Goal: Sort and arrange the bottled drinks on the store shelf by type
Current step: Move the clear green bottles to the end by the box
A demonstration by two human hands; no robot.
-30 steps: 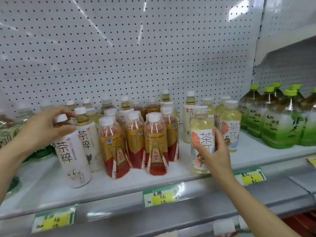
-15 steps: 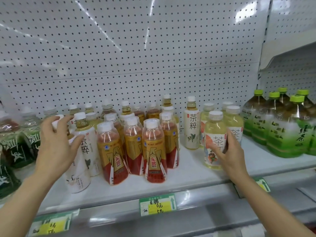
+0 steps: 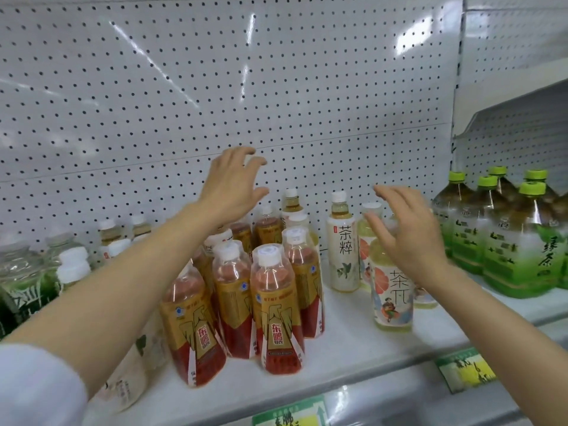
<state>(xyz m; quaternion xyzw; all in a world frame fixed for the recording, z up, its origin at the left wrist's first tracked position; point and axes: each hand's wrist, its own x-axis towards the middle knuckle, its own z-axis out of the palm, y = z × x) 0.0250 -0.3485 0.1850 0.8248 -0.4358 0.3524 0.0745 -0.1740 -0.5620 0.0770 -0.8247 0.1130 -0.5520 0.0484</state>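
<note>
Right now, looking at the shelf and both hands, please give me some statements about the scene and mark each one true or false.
1. The left hand grips a white-label bottle. False: it is raised with spread fingers and holds nothing.
2. The right hand is open above the pale yellow bottles. True.
3. The green-capped bottles stand at the right end of the shelf. True.
4. The red and gold bottles lie on their sides. False: they stand upright.
5. A white-label bottle stands between the red and gold bottles and the pale yellow bottles. True.
</note>
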